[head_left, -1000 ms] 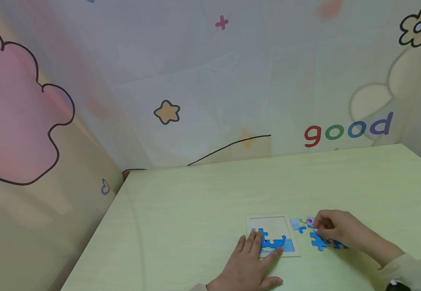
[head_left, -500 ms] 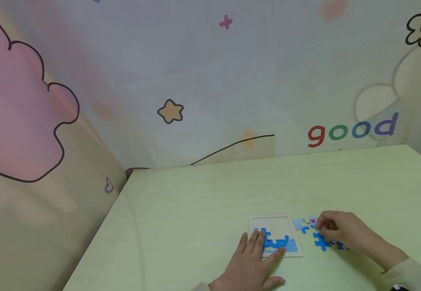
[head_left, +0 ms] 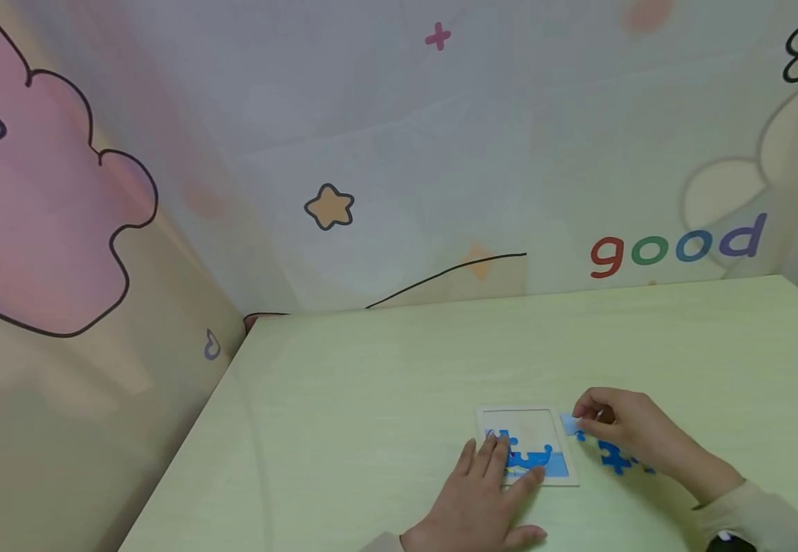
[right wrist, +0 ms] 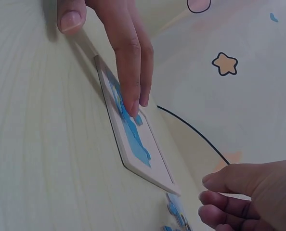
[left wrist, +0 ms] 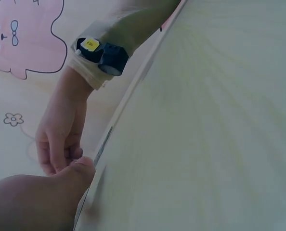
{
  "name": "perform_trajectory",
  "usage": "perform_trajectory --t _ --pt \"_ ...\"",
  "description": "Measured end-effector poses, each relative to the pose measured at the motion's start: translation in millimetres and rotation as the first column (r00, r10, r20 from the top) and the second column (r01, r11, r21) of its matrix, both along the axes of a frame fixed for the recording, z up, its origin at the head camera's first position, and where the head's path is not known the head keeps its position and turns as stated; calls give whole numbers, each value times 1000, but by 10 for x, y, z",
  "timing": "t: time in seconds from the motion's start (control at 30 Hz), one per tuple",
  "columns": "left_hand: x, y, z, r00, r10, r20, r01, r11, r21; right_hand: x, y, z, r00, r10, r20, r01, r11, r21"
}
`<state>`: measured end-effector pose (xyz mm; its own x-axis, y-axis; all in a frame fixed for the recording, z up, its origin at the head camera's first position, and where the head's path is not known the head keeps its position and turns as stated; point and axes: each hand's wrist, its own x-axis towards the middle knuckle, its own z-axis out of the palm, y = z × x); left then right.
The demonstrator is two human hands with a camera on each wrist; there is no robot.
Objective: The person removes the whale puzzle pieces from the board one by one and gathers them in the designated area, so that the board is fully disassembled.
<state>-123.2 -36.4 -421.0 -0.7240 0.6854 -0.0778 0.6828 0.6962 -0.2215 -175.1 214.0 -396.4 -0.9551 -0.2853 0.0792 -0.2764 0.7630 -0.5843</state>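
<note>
A square wooden puzzle board [head_left: 569, 481], partly filled with blue pieces [head_left: 535, 459], lies on the table. My left hand [head_left: 471, 502] rests on its left side with straight, spread fingers; in the right wrist view the left fingertips [right wrist: 132, 108] touch the blue pieces. My right hand [head_left: 629, 422] is just right of the board, its fingers bent over a light blue puzzle piece [head_left: 568, 424]. A darker blue puzzle piece [head_left: 615, 458] lies below that hand. In the right wrist view the right thumb [right wrist: 222, 179] is close to the fingers; I cannot tell whether they pinch a piece.
The pale green table [head_left: 371, 383] extends left and behind the board. A printed cloth [head_left: 405, 153] with a star and the word "good" hangs along the back. A small camera [left wrist: 111, 60] is strapped on the right wrist.
My right hand has shifted left toward the board, over the light blue piece; the piece with a purple swirl is now out of sight. The left hand stays on the board.
</note>
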Motion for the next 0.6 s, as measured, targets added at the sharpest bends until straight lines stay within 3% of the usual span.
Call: perform_trajectory --t 0.27,0.6 --pt "73 41 60 1000 -20 16 21 999 -40 -10 -204 31 1000 24 -15 -25 997 -71" --pt "88 29 31 993 -96 63 97 995 -8 -38 -417 17 997 71 14 -69 990 -124"
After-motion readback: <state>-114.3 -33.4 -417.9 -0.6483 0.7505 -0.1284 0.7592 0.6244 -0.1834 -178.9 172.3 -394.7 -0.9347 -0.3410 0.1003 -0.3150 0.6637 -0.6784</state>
